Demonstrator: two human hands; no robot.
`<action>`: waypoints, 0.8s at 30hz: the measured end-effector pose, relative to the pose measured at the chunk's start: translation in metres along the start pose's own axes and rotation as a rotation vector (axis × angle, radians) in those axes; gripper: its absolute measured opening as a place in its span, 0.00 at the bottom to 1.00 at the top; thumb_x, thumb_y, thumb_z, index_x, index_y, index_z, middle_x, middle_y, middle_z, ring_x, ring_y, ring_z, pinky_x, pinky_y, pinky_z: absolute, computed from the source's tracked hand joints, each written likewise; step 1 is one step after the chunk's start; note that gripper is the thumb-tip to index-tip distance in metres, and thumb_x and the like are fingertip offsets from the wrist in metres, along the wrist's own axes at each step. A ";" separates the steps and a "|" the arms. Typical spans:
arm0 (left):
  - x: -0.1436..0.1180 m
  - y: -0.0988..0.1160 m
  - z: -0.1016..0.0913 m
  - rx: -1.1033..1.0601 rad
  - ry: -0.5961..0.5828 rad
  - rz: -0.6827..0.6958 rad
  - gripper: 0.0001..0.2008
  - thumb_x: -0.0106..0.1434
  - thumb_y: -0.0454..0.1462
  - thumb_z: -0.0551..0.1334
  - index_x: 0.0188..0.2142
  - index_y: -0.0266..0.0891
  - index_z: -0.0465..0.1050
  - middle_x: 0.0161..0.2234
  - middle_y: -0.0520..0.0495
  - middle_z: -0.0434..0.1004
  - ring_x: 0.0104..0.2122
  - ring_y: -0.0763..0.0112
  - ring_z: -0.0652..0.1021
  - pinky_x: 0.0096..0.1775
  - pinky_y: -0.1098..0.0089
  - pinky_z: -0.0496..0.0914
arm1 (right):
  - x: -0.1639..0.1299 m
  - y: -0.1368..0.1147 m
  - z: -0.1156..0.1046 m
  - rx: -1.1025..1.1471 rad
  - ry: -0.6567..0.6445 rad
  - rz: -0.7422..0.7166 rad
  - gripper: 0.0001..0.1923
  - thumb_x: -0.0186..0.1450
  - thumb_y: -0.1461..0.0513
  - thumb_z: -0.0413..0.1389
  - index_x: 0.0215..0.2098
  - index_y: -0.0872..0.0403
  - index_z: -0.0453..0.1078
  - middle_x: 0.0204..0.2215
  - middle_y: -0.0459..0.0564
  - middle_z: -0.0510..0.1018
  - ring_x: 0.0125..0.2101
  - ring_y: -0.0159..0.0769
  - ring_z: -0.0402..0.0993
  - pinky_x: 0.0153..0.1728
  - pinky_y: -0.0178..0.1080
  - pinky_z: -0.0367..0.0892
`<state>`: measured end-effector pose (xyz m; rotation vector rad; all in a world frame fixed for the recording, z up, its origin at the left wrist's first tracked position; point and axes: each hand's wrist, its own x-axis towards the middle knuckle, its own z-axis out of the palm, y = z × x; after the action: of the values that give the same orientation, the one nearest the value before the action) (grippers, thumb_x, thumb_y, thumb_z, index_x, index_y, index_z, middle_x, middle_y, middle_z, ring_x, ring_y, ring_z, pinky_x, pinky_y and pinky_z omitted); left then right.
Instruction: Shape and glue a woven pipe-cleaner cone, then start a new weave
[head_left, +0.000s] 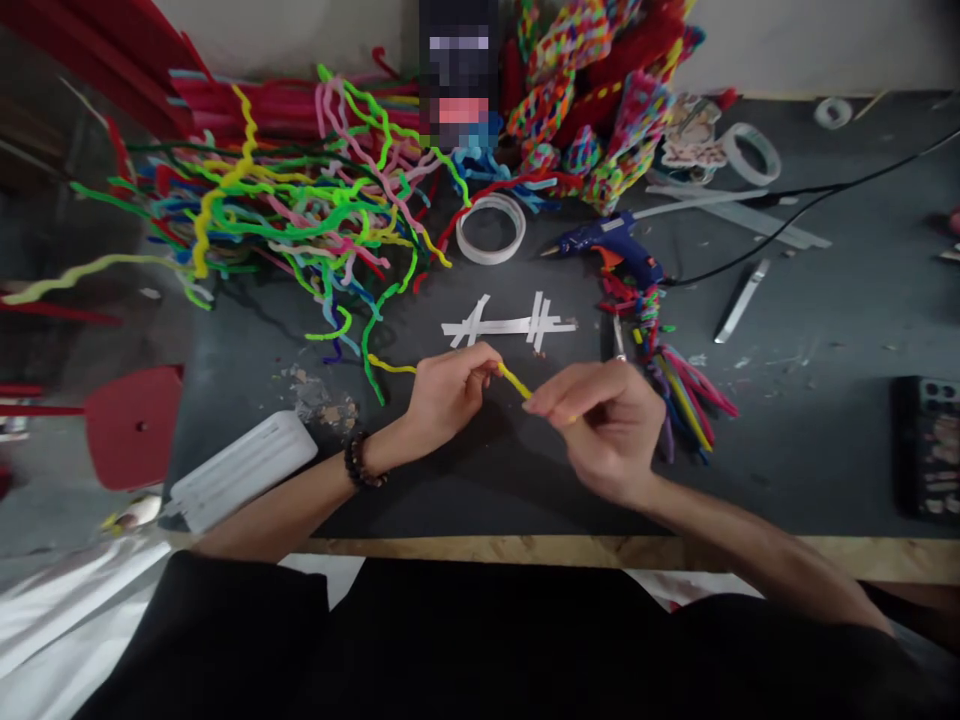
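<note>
A yellow pipe cleaner (514, 381) stretches between two hands just above the dark table (810, 420), near its front edge. The left hand (448, 392) pinches one part of it between thumb and fingers, its free end trailing out to the left; the right hand (606, 418) pinches the other end with fingertips pressed together. Just behind lie crossed white paper strips (510, 325), a roll of tape (491, 229) and a blue glue gun (609, 245). A tangle of coloured pipe cleaners (300, 215) sprawls at left.

Blue glue gun (609, 249) beside tape roll (491, 229); tangled pipe cleaners (300, 215) behind — phone (930, 447) far right.
</note>
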<state>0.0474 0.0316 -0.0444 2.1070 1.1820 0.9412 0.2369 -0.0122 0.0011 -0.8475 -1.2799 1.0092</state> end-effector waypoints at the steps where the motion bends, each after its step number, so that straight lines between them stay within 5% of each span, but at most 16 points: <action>1: -0.001 0.001 0.000 0.002 -0.005 0.043 0.14 0.67 0.23 0.55 0.35 0.40 0.75 0.27 0.56 0.79 0.26 0.80 0.78 0.31 0.78 0.68 | -0.002 -0.004 0.001 -0.006 -0.040 -0.033 0.08 0.68 0.67 0.63 0.36 0.46 0.75 0.29 0.45 0.81 0.31 0.37 0.81 0.31 0.43 0.76; 4: -0.007 0.005 0.003 0.042 -0.038 0.279 0.15 0.66 0.23 0.53 0.37 0.41 0.74 0.29 0.54 0.81 0.29 0.76 0.80 0.33 0.75 0.70 | 0.007 -0.005 -0.004 0.030 0.118 -0.011 0.09 0.66 0.66 0.65 0.33 0.46 0.72 0.26 0.42 0.78 0.27 0.34 0.76 0.30 0.40 0.72; 7: -0.013 0.012 0.007 0.102 -0.006 0.415 0.14 0.67 0.24 0.54 0.37 0.42 0.74 0.27 0.55 0.79 0.28 0.75 0.80 0.32 0.73 0.70 | 0.029 0.011 -0.016 0.198 0.305 0.245 0.12 0.63 0.63 0.69 0.31 0.48 0.69 0.26 0.39 0.75 0.26 0.29 0.73 0.30 0.36 0.71; 10: -0.012 0.014 0.007 0.106 0.035 0.317 0.13 0.68 0.24 0.55 0.37 0.41 0.75 0.29 0.55 0.82 0.29 0.76 0.81 0.34 0.73 0.71 | 0.037 0.024 -0.020 0.279 0.335 0.336 0.16 0.61 0.61 0.71 0.31 0.48 0.66 0.27 0.40 0.74 0.26 0.28 0.71 0.28 0.34 0.69; 15: -0.006 0.007 0.003 -0.030 0.008 -0.005 0.12 0.71 0.26 0.56 0.37 0.41 0.75 0.27 0.57 0.80 0.25 0.81 0.78 0.31 0.78 0.68 | 0.010 0.004 -0.001 0.174 0.196 0.098 0.12 0.63 0.61 0.69 0.32 0.46 0.70 0.26 0.42 0.73 0.26 0.33 0.71 0.28 0.40 0.67; 18: -0.010 0.008 0.005 -0.039 0.045 0.113 0.10 0.72 0.27 0.57 0.39 0.40 0.75 0.28 0.55 0.80 0.27 0.79 0.79 0.33 0.78 0.70 | 0.010 -0.013 0.001 0.223 0.135 0.145 0.12 0.64 0.62 0.69 0.31 0.47 0.70 0.25 0.42 0.73 0.25 0.33 0.70 0.28 0.40 0.66; 21: -0.016 0.013 0.009 0.007 0.125 0.330 0.09 0.73 0.29 0.59 0.49 0.40 0.75 0.36 0.49 0.85 0.32 0.74 0.81 0.37 0.72 0.75 | 0.034 -0.016 -0.016 0.264 0.297 0.154 0.15 0.61 0.60 0.71 0.30 0.45 0.68 0.25 0.41 0.70 0.25 0.33 0.67 0.24 0.39 0.62; 24: -0.015 0.016 0.011 0.028 0.152 0.306 0.12 0.74 0.29 0.58 0.53 0.39 0.73 0.38 0.47 0.86 0.34 0.73 0.83 0.40 0.71 0.77 | 0.052 -0.012 -0.029 0.274 0.350 0.194 0.15 0.61 0.61 0.72 0.31 0.43 0.68 0.28 0.41 0.70 0.27 0.32 0.67 0.23 0.39 0.61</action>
<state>0.0584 0.0102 -0.0443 2.3157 0.9633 1.2466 0.2679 0.0333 0.0272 -0.8990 -0.7548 1.1019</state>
